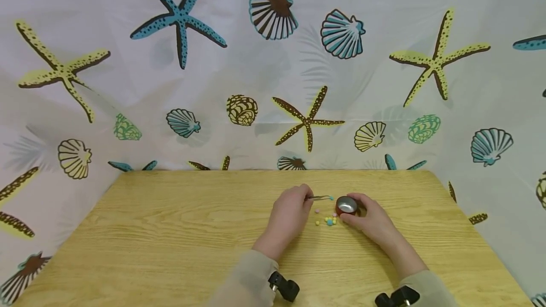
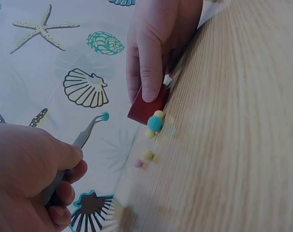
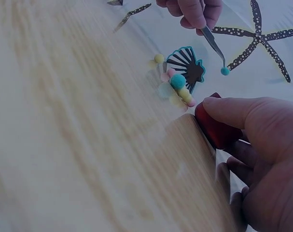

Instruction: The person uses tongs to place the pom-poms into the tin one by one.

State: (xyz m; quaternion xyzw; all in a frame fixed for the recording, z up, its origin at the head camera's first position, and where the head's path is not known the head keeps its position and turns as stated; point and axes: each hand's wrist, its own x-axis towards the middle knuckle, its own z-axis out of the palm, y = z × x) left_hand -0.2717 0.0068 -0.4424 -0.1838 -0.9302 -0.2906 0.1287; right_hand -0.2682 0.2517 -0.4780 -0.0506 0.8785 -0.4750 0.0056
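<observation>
My left hand (image 1: 291, 214) grips a pair of bent-tip tweezers (image 2: 83, 137), and a small blue ball (image 2: 105, 116) is pinched at their tips, raised above the table. To the right, my right hand (image 1: 373, 219) holds a small red cup (image 1: 346, 206) between thumb and fingers; its silvery inside faces up in the head view. On the table just left of the cup lie several small balls: a larger blue ball (image 3: 178, 81), yellow balls (image 2: 148, 155) and pink balls (image 2: 138, 163). The tweezers' tips are level with the cup's left side, a short gap from its rim.
The wooden table (image 1: 179, 231) reaches back to a white curtain (image 1: 239, 70) printed with starfish and shells, which also hangs along both sides. Black wrist cameras (image 1: 283, 286) sit on both sleeves near the table's front.
</observation>
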